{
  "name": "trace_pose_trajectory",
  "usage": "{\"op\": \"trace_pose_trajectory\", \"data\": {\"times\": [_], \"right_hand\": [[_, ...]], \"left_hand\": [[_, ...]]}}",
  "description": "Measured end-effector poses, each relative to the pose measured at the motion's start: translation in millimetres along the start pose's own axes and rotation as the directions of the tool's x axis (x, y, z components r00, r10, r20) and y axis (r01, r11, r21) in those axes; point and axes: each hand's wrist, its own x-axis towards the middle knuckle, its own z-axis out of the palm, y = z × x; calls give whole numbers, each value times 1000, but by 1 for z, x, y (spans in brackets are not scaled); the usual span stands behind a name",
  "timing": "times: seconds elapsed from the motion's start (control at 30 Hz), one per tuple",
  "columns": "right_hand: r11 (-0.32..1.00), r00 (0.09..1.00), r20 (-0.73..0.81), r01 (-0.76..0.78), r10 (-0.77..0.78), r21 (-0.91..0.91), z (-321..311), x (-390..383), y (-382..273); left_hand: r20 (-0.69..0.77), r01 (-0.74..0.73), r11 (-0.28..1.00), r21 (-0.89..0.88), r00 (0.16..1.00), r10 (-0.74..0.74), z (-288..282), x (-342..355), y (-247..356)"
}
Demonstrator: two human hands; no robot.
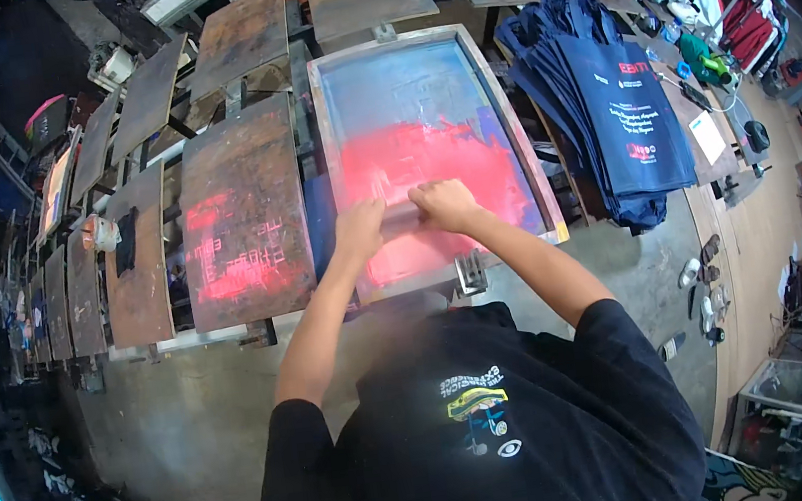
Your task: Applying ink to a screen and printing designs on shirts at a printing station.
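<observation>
Both of my hands are closed round a squeegee [401, 220], whose middle shows between them. My left hand [361, 227] grips its left end and my right hand [446, 206] its right end. Under it lies a screen-printing frame [321, 110] with a light, ink-stained rim. Bright pink ink [410, 157] covers the nearer part of the mesh, while the far part [391, 86] is bluish. The squeegee's blade is hidden from view. A metal clamp [470, 273] sits at the frame's near edge.
To the right lies a stack of navy printed tote bags [620, 113]. A pink-stained board [241, 210] is on the left, with several more brown boards [239, 35] in rows beyond. A paper sheet [708, 138] and shoes [709, 288] are farther right.
</observation>
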Motion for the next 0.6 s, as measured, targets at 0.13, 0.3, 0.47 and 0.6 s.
{"op": "trace_pose_trajectory", "data": {"times": [0.13,0.3,0.47,0.6], "right_hand": [[999,965,258,35,-45,40,-13,-16,0],[992,975,212,37,-63,123,2,-25,-11],[992,985,171,18,-39,124,3,-25,-11],[993,993,105,52,-63,103,15,-23,-2]], "left_hand": [[315,75,994,-76,948,-47,-12,-9,19],[257,146,980,-133,960,-108,-5,-30,28],[184,172,977,-126,972,-147,6,-33,24],[128,191,979,-71,975,-181,15,-35,25]]}}
